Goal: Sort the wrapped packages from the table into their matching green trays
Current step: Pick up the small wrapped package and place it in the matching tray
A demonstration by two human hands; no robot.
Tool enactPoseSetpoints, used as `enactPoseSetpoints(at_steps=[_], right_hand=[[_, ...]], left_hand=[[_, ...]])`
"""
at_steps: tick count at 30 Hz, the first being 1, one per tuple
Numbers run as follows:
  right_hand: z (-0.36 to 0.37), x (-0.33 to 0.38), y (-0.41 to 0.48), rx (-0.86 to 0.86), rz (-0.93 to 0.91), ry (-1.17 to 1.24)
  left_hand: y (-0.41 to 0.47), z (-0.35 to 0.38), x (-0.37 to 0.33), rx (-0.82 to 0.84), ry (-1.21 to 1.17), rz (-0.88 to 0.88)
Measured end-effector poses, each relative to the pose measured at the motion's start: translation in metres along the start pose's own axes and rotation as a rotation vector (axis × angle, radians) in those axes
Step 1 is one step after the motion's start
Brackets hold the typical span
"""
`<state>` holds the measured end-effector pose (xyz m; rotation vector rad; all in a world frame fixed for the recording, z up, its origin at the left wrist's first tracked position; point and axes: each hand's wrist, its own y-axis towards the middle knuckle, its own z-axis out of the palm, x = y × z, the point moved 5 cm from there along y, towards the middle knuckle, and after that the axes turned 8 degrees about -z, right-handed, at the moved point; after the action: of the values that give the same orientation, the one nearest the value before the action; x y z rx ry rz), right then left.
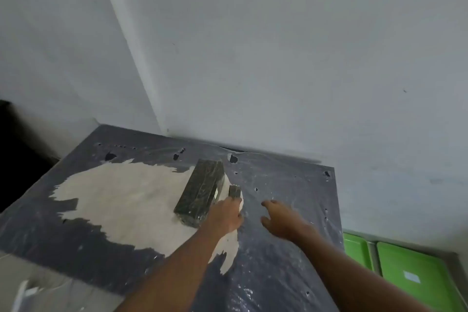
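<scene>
Grey plastered walls meet in a corner behind the work area; below them the surface is covered in dark, torn plastic sheeting, with a large pale patch exposed at its middle; two green trays sit low at the right, past the surface's right edge, one bearing a small white label.

The larger wrapped package, a long dark block, lies flat on the pale patch, running away from the person; a smaller wrapped package stands just beside its right side, near end.

The left hand is at the near right corner of the larger package, fingers curled and reaching the smaller package's base; whether it grips either package cannot be told, the view being blurred; the right hand hovers to the right of both packages, fingers spread, holding nothing, apart from them.
</scene>
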<state>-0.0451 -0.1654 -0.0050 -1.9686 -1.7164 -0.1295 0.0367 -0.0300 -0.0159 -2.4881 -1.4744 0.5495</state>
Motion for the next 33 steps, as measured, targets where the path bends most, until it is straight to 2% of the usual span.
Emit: enactPoseSetpoints(at_steps=[6,13,17,20,26,30,33], right_hand=[[0.025,-0.017,0.052,0.070,0.097,0.049],[0.046,-0.032,0.098,0.089,0.147,0.101],[0.056,-0.038,0.107,0.100,0.157,0.121],[0.051,-0.039,0.106,0.074,0.155,0.133],[0.009,-0.037,0.088,-0.092,0.080,0.119],[-0.021,-0.036,0.061,-0.188,-0.002,0.026],[-0.039,-0.038,0.034,-0.231,-0.067,-0.064]], left_hand=[[0.055,0.029,0.012,0.090,0.037,-0.012],[0.099,0.056,0.022,0.107,0.060,-0.042],[0.106,0.067,0.026,0.057,0.024,-0.030],[0.111,0.062,0.028,0.038,-0.119,0.015],[0.112,0.021,0.015,0.203,-0.593,0.013],[0.101,-0.008,-0.004,0.292,-0.769,0.066],[0.085,-0.031,-0.022,0.265,-0.849,0.109]])
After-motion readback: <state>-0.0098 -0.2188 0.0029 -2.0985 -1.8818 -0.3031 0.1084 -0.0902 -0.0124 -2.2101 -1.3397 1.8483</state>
